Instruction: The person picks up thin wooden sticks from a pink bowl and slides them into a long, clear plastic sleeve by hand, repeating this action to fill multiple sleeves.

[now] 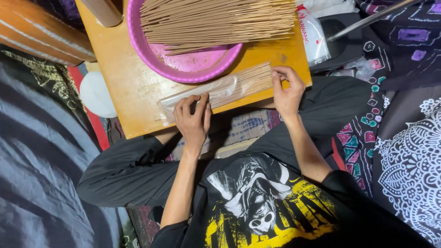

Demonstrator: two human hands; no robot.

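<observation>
Landmark: the low wooden board [138, 87] across the person's lap – every place below is told from it.
Thing in hand: a long clear plastic sleeve [216, 92] with thin brown incense sticks [250, 80] inside, lying along the near edge of the board.
Left hand [193, 117]: at the near edge of the board, fingers close together and pressed flat on the empty end of the sleeve.
Right hand [287, 89]: at the board's near corner, fingertips pinched on the stick end of the sleeve.
Pink basin [183, 69]: on the far part of the board, just beyond the sleeve, with a big heap of loose sticks [216, 20] lying over it.
What could go wrong: the sleeve sits right at the edge, so I think a small push could slide it off into the lap. The sticks are thin – pressing hard or bending the sleeve could snap them. A bump on the basin could spill the heap.
Packages: a clear bag with red print [312, 34] lies just off the board's far right corner. More crumpled clear wrap [363, 66] lies further right of it, on a dark patterned cloth [404, 50].
White round thing [96, 94]: just left of the board; I cannot tell what it is.
</observation>
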